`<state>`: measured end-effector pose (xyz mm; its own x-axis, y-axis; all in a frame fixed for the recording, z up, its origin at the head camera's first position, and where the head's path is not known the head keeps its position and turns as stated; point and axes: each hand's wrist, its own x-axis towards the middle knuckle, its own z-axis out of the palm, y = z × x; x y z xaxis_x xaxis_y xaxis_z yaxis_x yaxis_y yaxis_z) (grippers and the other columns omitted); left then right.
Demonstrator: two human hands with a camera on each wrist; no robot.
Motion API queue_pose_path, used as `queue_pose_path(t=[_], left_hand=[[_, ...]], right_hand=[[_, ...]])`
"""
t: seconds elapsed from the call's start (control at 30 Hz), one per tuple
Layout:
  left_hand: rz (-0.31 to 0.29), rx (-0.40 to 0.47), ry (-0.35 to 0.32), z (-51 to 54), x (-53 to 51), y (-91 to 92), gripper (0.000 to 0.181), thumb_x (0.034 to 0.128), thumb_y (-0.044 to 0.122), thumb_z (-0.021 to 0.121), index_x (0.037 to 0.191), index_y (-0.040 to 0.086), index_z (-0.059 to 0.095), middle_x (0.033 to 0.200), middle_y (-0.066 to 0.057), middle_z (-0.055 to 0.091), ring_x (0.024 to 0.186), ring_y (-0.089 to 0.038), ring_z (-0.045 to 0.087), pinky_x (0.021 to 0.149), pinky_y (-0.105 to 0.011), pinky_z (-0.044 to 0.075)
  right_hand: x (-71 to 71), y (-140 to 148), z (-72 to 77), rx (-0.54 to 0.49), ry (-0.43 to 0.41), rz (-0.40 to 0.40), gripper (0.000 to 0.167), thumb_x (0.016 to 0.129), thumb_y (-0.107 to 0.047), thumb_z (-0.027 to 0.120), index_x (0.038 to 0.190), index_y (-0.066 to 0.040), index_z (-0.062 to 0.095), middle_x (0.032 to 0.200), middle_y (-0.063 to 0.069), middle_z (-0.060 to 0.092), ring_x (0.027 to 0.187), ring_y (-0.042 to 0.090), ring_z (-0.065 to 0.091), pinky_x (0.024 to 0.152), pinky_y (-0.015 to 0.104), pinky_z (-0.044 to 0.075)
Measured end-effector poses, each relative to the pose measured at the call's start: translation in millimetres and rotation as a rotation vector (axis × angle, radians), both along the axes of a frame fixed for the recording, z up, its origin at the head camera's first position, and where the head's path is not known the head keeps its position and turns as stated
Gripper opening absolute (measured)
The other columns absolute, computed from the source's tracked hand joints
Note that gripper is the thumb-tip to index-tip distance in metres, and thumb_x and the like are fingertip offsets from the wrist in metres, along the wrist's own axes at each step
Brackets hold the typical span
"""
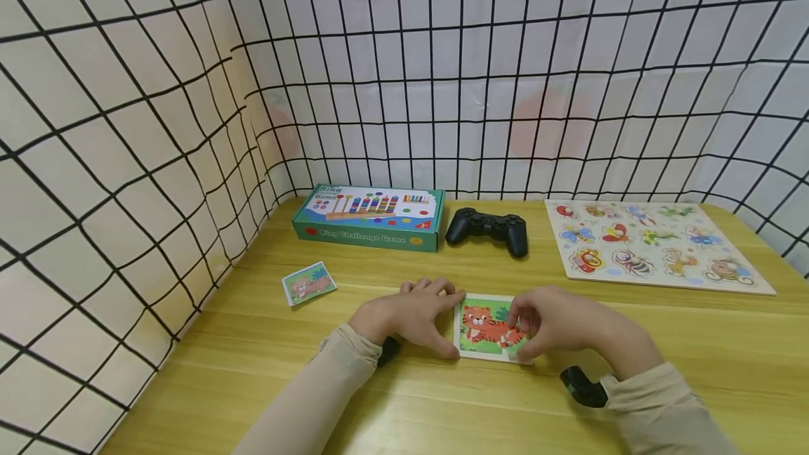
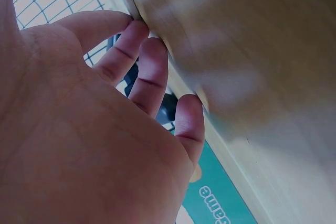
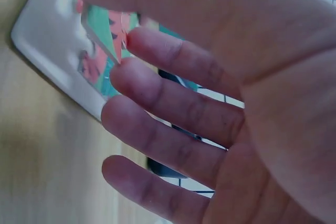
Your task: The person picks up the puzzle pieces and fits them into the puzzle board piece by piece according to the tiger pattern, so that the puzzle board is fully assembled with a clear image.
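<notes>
A square tiger jigsaw puzzle (image 1: pixel 456 332) with a pale frame lies flat on the table in the head view. My left hand (image 1: pixel 413 314) is at its left side, with thumb and index fingertips touching the two left corners and the other fingers resting on the wood. On the puzzle's right side, my right hand (image 1: pixel 569 318) pinches a thin puzzle piece (image 3: pixel 107 35) between thumb and fingers. In the right wrist view this piece is tilted above the puzzle, showing green and striped orange. The thumb partly covers it, and the right hand hides part of the puzzle.
A small picture card (image 1: pixel 309 284) lies to the left. Farther back are a green game box (image 1: pixel 373 220), a black game controller (image 1: pixel 487 228) and a wooden insect puzzle board (image 1: pixel 645 244). White walls with a black grid (image 1: pixel 461 76) border the table.
</notes>
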<state>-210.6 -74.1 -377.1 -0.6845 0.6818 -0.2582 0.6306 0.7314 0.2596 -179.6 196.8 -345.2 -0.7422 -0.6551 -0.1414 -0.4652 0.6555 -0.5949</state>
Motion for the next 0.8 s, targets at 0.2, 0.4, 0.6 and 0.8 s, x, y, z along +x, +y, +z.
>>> queue_pose_path(t=[0.2, 0.4, 0.6, 0.8], left_hand=[[0.001, 0.003, -0.002, 0.5, 0.2, -0.2, 0.098, 0.0816, 0.064, 0.072, 0.160, 0.024, 0.030, 0.145, 0.005, 0.034, 0.124, -0.017, 0.034, 0.099, -0.041, 0.028], [0.003, 0.004, -0.001, -0.5, -0.4, 0.5, 0.098, 0.0811, 0.064, 0.072, 0.160, 0.024, 0.030, 0.144, 0.005, 0.034, 0.124, -0.017, 0.033, 0.098, -0.041, 0.028], [0.002, 0.000, 0.006, -1.9, -0.7, 1.0, 0.098, 0.0810, 0.065, 0.072, 0.160, 0.024, 0.031, 0.145, 0.005, 0.034, 0.125, -0.018, 0.033, 0.099, -0.041, 0.028], [0.000, 0.000, 0.015, -3.2, -1.5, 0.9, 0.098, 0.0810, 0.065, 0.072, 0.160, 0.024, 0.031, 0.145, 0.005, 0.034, 0.125, -0.018, 0.034, 0.099, -0.041, 0.028]], right_hand=[[-4.1, -1.2, -7.0, -0.004, -0.001, -0.006, 0.032, 0.074, -0.026, 0.091, 0.094, -0.014, 0.070, 0.079, -0.004, 0.057, 0.071, 0.010, 0.051, 0.064, 0.028, 0.046], [-6.7, -0.8, -11.1, -0.006, -0.011, 0.005, 0.031, 0.074, -0.028, 0.091, 0.094, -0.014, 0.071, 0.079, -0.005, 0.058, 0.072, 0.009, 0.052, 0.065, 0.027, 0.046], [-7.3, -1.2, -13.1, -0.001, -0.018, 0.008, 0.030, 0.075, -0.028, 0.090, 0.093, -0.013, 0.071, 0.078, -0.005, 0.057, 0.071, 0.009, 0.052, 0.065, 0.027, 0.046], [-7.3, -2.3, -14.6, -0.003, -0.035, -0.005, 0.030, 0.075, -0.026, 0.091, 0.092, -0.013, 0.070, 0.078, -0.004, 0.057, 0.071, 0.010, 0.051, 0.065, 0.027, 0.045]])
